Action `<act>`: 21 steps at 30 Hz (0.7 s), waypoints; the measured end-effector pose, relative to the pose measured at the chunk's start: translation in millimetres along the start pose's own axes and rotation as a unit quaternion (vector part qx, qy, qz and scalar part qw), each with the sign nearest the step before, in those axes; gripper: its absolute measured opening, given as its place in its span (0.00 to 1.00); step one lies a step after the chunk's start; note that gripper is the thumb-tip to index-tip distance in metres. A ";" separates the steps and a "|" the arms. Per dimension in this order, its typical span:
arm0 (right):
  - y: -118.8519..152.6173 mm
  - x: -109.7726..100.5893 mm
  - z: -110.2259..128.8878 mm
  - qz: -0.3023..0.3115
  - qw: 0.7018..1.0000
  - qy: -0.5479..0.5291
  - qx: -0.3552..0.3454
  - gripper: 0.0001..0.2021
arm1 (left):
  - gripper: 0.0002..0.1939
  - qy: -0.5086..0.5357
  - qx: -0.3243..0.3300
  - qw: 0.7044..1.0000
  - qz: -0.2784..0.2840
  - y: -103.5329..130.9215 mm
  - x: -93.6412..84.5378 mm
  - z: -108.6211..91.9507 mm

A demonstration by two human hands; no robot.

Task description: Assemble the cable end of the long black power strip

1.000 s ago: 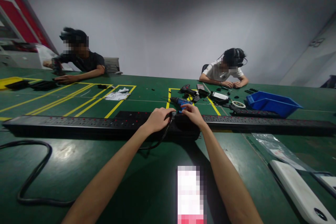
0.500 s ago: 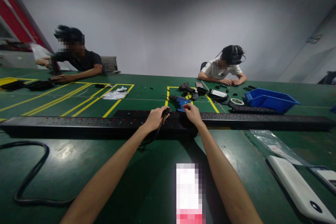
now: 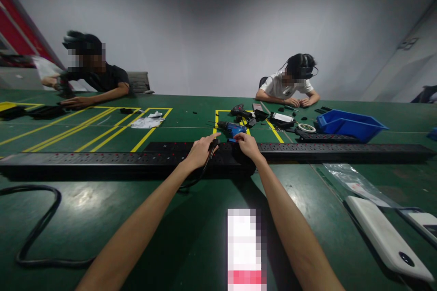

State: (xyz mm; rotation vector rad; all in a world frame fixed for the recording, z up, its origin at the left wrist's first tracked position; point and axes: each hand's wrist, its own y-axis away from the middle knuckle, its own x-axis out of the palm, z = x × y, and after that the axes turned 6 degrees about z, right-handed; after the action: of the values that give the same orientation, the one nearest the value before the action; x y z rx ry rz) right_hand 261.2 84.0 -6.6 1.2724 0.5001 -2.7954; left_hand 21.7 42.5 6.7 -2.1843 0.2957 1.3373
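Long black power strips lie across the green table, with rows of sockets and small red marks on top. My left hand is closed on a small black part with thin wires, held over the strips, one finger stretched forward. My right hand rests at the strips near the blue drill, its fingers bent together; whatever lies between the fingertips is too small to make out. Behind the strips, the blue drill lies on its side.
A black cable curls at front left. A blue bin, tape roll and second drill lie behind the strips. A white device and plastic bag are at right. Two people sit across the table.
My left index finger has stretched forward off the black part. My right hand stays nearly in place at the strips. The whole view has shifted slightly.
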 end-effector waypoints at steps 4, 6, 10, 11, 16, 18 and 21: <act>-0.2 0.1 0.6 0.000 1.000 0.003 -0.003 0.18 | 0.18 -0.018 -0.008 1.000 0.001 0.4 -0.1 -2.9; 0.3 -0.2 1.1 0.001 1.000 0.005 -0.004 0.18 | 0.18 -0.017 -0.016 1.000 0.002 0.2 1.3 -2.2; 1.3 -1.1 1.5 0.002 1.000 0.010 -0.011 0.19 | 0.18 -0.017 -0.019 1.000 0.001 1.0 1.7 -2.0; 1.4 -1.2 1.4 0.003 1.000 0.011 -0.013 0.19 | 0.18 -0.016 -0.018 1.000 -0.001 1.4 1.0 -2.6; 1.0 -0.5 0.6 0.006 1.000 0.012 -0.016 0.19 | 0.18 -0.019 -0.008 1.000 0.015 1.7 -3.3 -6.7; 0.9 0.0 0.7 0.006 1.000 0.011 -0.018 0.19 | 0.19 -0.023 -0.005 0.999 0.026 0.9 -4.3 -7.2; 1.0 0.1 1.6 0.003 1.000 0.012 -0.015 0.19 | 0.20 -0.029 -0.005 0.999 0.036 -0.6 -5.2 -6.5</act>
State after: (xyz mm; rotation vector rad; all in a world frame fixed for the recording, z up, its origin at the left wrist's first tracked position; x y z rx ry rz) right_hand 260.1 82.6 -5.9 1.2999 0.5359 -2.7609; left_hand 24.4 38.9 13.7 -2.1580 0.3492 1.4419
